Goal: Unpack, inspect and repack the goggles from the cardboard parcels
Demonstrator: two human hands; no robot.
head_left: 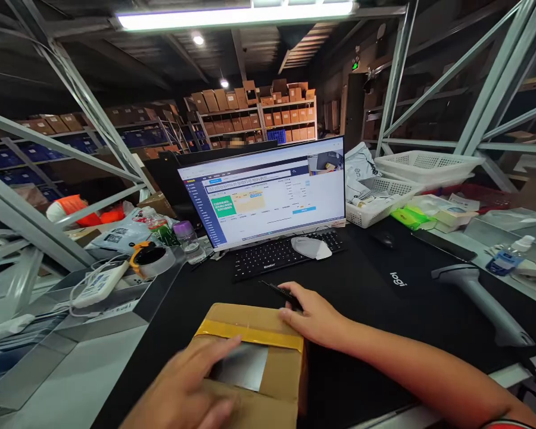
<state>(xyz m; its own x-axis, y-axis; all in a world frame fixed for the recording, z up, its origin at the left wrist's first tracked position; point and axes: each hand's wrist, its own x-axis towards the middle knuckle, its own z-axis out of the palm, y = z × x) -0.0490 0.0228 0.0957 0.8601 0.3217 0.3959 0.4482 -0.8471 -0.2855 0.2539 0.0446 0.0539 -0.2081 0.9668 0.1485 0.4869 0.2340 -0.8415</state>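
Note:
A brown cardboard box [279, 411] with a band of yellow tape [250, 335] stands at the front of the black desk mat. A gap in its top shows a silvery-grey surface [245, 366] inside. My left hand [183, 381], slightly blurred, hovers over or touches the near side of this gap, its index finger stretched out and nothing visible in it. At the far right corner of the box, my right hand [310, 316] grips a slim black utility knife [288, 295], its thin tip pointing away to the left. The fingers' undersides are hidden.
Behind the box are a keyboard [268, 259], a white mouse-like object [310, 247] and a lit monitor [268, 196]. A grey barcode scanner [486, 304] and spray bottle [509, 256] lie right. Tape rolls [154, 259] sit left; white baskets [429, 164] stand back right.

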